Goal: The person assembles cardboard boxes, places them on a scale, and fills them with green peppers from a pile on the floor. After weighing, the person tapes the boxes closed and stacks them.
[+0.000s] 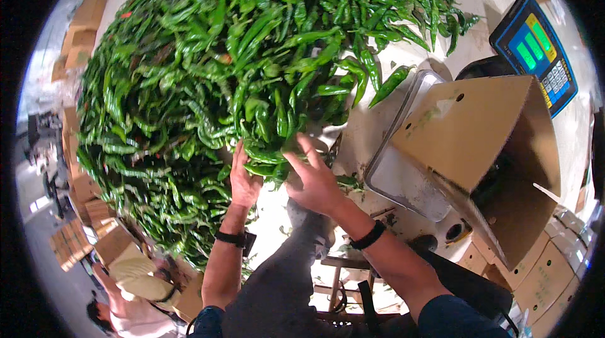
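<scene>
A large heap of green chili peppers [189, 63] covers the surface before me. At the heap's near edge, my left hand [245, 182] and my right hand [314, 179] stand on either side of a small bunch of green peppers [267, 158]. The left palm faces the bunch, its fingers pointing up along the peppers. My right hand is slightly blurred, thumb and fingers spread, fingertips at the bunch's right side. Whether either hand grips the peppers cannot be told. To the right, an open cardboard box [463, 125] lies tilted on the metal pan of a digital scale [409, 186].
The scale's lit display and keypad [536, 52] stand behind the box at right. Stacked cartons [539, 276] are at lower right. Cardboard boxes [80, 45] line the left side. Another person [132, 314] is at lower left, apart from my hands.
</scene>
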Motion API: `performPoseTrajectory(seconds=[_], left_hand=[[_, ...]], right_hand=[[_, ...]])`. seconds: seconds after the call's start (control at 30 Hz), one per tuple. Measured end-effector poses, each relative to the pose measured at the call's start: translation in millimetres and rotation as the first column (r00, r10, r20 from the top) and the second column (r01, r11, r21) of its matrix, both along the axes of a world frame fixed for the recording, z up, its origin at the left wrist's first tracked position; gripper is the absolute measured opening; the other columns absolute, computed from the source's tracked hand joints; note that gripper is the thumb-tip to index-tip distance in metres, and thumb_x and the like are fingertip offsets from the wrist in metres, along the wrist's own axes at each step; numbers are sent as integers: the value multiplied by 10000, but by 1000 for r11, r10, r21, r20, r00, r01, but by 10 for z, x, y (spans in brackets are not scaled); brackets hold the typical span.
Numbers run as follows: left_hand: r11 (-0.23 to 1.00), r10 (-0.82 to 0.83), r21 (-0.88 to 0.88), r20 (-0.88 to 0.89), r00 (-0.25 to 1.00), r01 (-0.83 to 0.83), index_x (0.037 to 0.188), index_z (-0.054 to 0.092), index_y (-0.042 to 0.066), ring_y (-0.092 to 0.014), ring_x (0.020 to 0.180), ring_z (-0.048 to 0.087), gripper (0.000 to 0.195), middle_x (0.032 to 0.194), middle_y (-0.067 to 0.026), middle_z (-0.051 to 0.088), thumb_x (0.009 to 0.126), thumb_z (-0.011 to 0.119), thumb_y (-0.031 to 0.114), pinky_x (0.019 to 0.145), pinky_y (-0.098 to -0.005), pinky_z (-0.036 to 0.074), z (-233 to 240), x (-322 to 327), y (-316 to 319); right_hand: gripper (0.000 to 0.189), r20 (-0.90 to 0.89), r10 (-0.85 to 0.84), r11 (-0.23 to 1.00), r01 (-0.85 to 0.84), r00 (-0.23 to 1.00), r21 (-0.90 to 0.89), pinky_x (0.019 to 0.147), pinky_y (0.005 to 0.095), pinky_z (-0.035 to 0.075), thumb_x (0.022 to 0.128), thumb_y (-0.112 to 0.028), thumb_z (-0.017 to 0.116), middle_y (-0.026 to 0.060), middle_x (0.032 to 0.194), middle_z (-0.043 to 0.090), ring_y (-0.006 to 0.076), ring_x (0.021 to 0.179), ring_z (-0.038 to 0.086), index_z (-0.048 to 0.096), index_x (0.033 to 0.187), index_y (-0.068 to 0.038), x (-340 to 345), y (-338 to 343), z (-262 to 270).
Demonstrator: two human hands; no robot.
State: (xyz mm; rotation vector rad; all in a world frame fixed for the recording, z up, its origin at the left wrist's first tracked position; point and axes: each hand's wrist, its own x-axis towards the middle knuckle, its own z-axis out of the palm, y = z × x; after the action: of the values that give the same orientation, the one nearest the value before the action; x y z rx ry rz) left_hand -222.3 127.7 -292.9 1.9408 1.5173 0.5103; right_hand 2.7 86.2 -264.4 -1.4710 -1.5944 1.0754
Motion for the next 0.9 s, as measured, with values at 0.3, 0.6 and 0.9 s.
performPoseTrajectory(seconds=[0.3,0.6,0.9], left_hand=[[903,419,-109,14,908,-415,1348,549,4,-365,1259,552,528,1369,-226,557,821,577,12,989,-389,507,-356,-445,-775],[504,864,-674,391,318,-541,1446,406,-5,-224,1093,601,588,1337,-132,579,903,585,128,882,-370,489,-449,-85,-882],[470,872,-715,466,148,-517,1533,292,100,-319,1328,426,711,1471,-130,451,923,617,266,1037,-474,386,-186,23,-359]], right_hand=[[305,191,230,924,-276,954,264,1065,454,432,765,-108,699,215,1449,470,455,1243,492,709,1059,-25,-112,-463,-104],[339,-72,-227,974,225,971,-37,820,290,523,859,-109,691,185,1383,544,207,1024,643,639,1179,-6,181,-703,-474],[832,-522,-631,771,391,574,-502,691,308,561,916,-17,675,105,1072,588,188,805,653,157,1567,-33,308,143,-698]])
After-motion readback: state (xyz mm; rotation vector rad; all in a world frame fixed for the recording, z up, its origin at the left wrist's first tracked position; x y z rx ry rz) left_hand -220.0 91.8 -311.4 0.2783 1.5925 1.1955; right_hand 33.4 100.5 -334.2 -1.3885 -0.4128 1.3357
